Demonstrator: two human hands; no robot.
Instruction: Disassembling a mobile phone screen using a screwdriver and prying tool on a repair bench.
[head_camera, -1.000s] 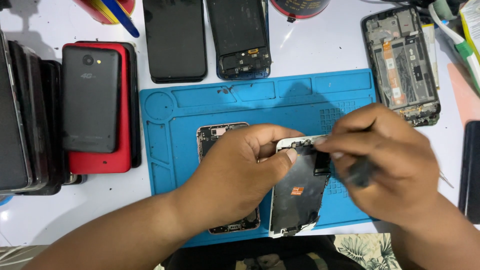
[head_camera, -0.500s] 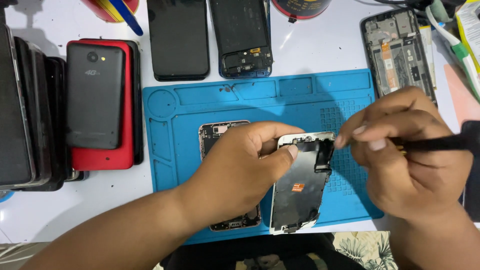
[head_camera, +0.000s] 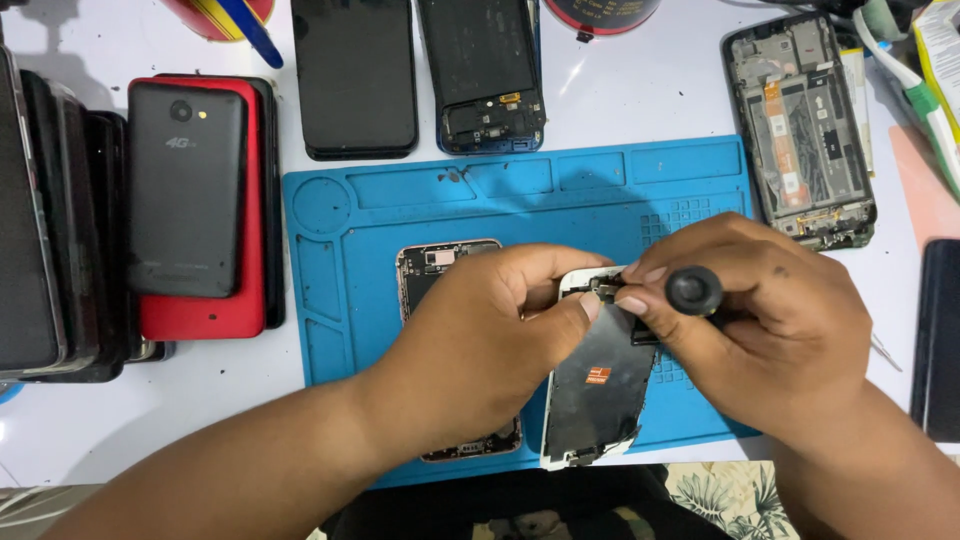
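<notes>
While the left hand (head_camera: 480, 350) pins the top end of the detached phone screen assembly (head_camera: 592, 395) between thumb and forefinger, the right hand (head_camera: 760, 320) brings in a screwdriver (head_camera: 694, 290), its round black cap pointing straight up at the camera. Fingers of that right hand are closed tight around the tool's shaft; the left fingers (head_camera: 575, 310) are clamped on the screen's upper edge, right where the small connector parts sit. Doing this well, I'd judge, means keeping the driver dead upright over the screw, pressing lightly and letting the left thumb stop the panel from twisting. The tip itself is hidden under the fingers, so what it bears on can't be told.

Screen assembly lies back-side up at the near edge of the blue repair mat (head_camera: 520, 190), its lower end hanging just over that edge, its top tucked between both sets of fingertips. Just left of it, partly under the left hand, lies the open phone body (head_camera: 435, 270). Stacked phones (head_camera: 190, 200) sit along the bench's left edge, well apart.
</notes>
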